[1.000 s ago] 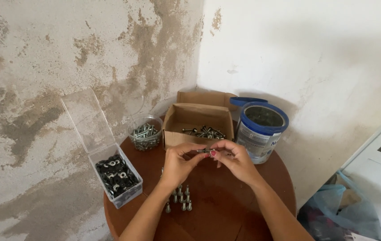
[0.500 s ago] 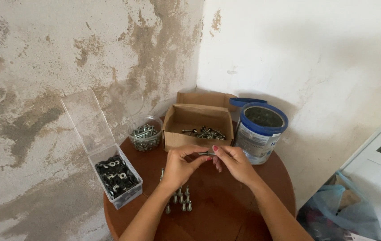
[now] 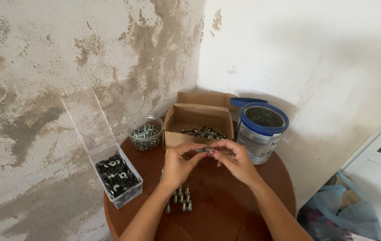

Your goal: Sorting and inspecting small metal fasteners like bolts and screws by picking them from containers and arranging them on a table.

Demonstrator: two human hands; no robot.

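Bolt, small and metallic, was pinched between fingertips of left hand and right hand above the round wooden table, near its rear-edge cardboard box.

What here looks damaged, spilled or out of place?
Nothing is spilled: the screws stay inside the cardboard box and the round tub. Only the wall looks damaged, with brown patches where the paint has peeled off.

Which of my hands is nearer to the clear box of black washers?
Left. Your left hand is just right of the clear box of black washers, with bare table between; your right hand is farther right, beyond the small bolt both pinch.
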